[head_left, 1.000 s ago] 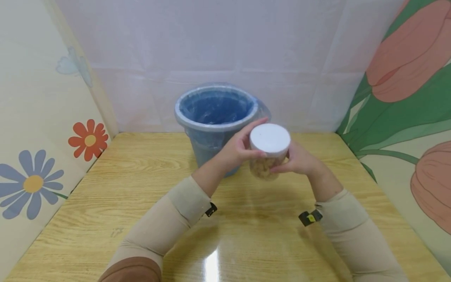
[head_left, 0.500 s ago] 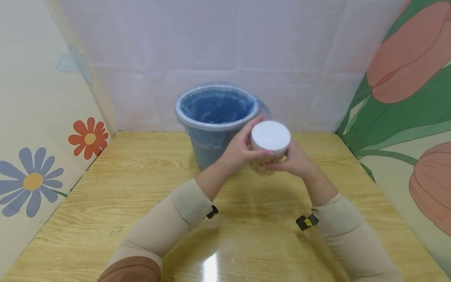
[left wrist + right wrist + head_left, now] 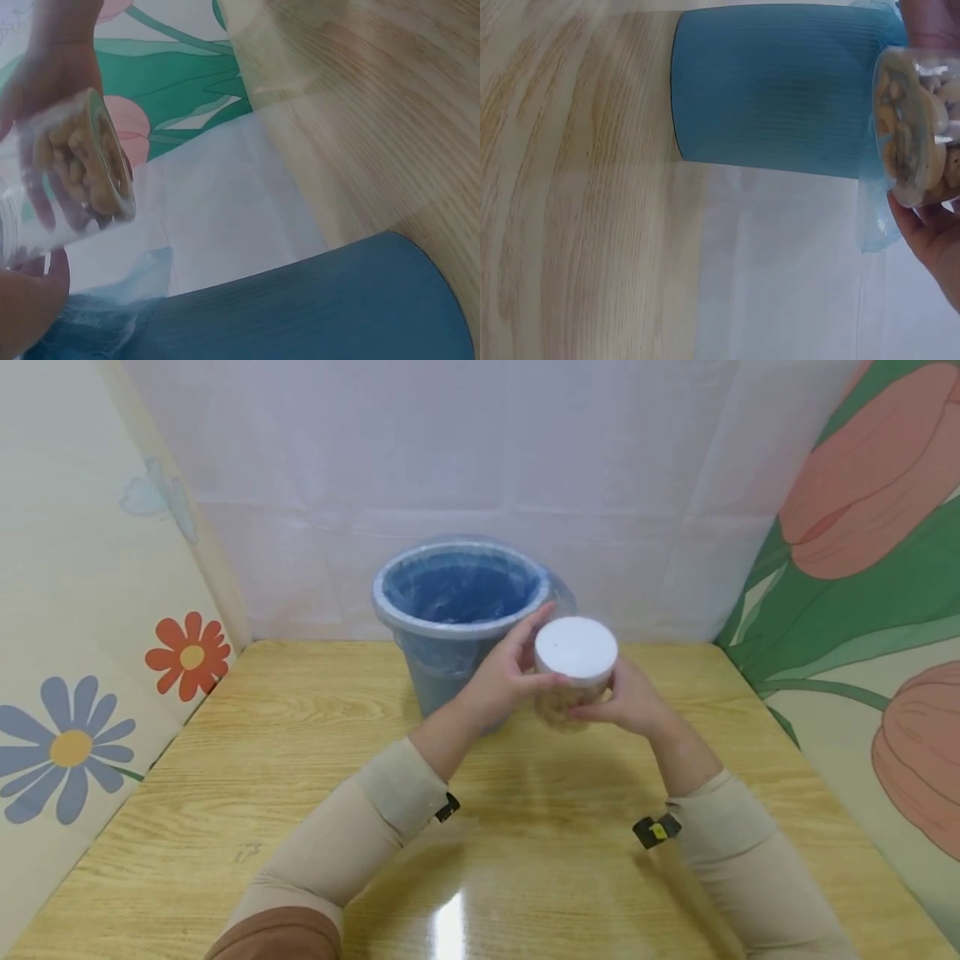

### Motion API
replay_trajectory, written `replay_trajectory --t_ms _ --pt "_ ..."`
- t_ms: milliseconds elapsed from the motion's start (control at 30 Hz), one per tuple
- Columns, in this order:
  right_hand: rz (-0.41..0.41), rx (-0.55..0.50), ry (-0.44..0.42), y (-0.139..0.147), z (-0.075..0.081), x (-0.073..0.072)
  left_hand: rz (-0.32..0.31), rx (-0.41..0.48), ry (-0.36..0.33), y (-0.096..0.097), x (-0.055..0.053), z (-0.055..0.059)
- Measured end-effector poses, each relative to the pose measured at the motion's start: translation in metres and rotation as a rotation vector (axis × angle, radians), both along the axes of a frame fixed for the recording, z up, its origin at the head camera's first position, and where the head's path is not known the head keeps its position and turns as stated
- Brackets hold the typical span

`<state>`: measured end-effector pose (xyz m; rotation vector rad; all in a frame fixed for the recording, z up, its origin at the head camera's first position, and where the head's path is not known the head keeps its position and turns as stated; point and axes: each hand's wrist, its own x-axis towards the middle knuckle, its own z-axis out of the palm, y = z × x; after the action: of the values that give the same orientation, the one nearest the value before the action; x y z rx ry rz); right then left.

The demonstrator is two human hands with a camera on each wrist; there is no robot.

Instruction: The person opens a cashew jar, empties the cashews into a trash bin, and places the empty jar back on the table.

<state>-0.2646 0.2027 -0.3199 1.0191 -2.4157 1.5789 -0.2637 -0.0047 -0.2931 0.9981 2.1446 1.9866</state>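
A clear jar with a round white lid is held above the table, tilted a little, in front of the bin's right side. Light-brown pieces lie in its bottom part, seen through the wall in both wrist views. My left hand grips the jar from the left near the lid, thumb across the near side. From the right, my right hand holds the jar's body lower down, its thumb pressed on the front. The far-side fingers are mostly hidden behind the jar in the head view.
A blue bin lined with a clear bluish bag stands on the wood-grain table, near the white back wall. Flower-painted panels flank the table on both sides.
Both hands have lifted the jar very slightly and drawn it a little away from the body. The grip looks much the same, and the bin has stayed put.
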Motion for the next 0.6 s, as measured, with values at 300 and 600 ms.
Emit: replay_trajectory --t_ms 300,600 --pt "0.143 -0.016 0.009 0.011 0.004 0.002 -0.273 0.127 -0.062 -0.007 -0.005 0.000" --pt "0.285 0.008 0.018 0.016 0.006 0.002 -0.382 0.115 -0.034 -0.007 -0.007 -0.001"
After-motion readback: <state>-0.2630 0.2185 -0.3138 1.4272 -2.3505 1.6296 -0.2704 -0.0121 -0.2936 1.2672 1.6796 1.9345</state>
